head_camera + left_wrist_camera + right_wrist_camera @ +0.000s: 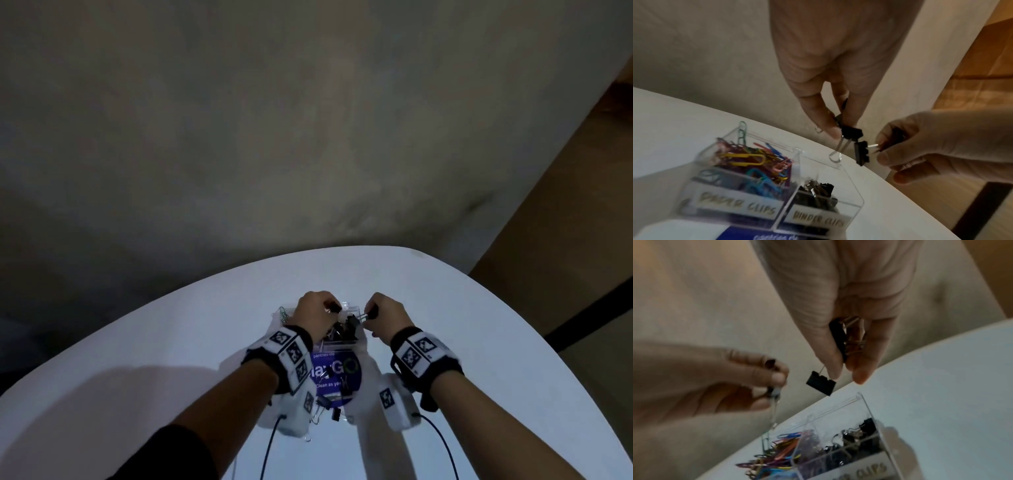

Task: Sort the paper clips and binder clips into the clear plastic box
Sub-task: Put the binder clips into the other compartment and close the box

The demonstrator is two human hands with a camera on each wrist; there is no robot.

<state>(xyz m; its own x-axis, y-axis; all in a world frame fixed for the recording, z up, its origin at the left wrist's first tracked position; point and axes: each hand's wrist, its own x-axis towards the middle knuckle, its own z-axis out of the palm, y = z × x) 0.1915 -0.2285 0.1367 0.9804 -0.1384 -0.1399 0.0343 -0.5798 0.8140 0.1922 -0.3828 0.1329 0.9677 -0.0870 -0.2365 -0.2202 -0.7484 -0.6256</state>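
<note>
Two hands hover above a clear plastic box (840,188) standing on a white worktop (462,308), each holding black binder clips. The left hand (830,68) pinches one binder clip (851,132) between thumb and fingers (819,113), its silver wire handles hanging down toward the box's far wall. The right hand (855,305), just beside it, pinches the wire handle of a second binder clip (821,385), which dangles over the box's far edge; more clips (846,337) sit bunched between its curled fingers (869,356).

In the box, a divider splits two compartments: the one labelled "PAPER CLIPS" holds a tangle of coloured paper clips (748,164), the one labelled "BINDER CLIPS" a heap of black binder clips (818,193). A green paper clip (742,133) stands against that first compartment's far corner.

Nearer the person than the box, a white packet with a blue printed panel (334,377) lies on the worktop, a few loose clips (329,406) on it, largely hidden in the head view by both wrists' marker-tagged camera bands (419,353). Beyond the box rises a plain wall (239,120).
</note>
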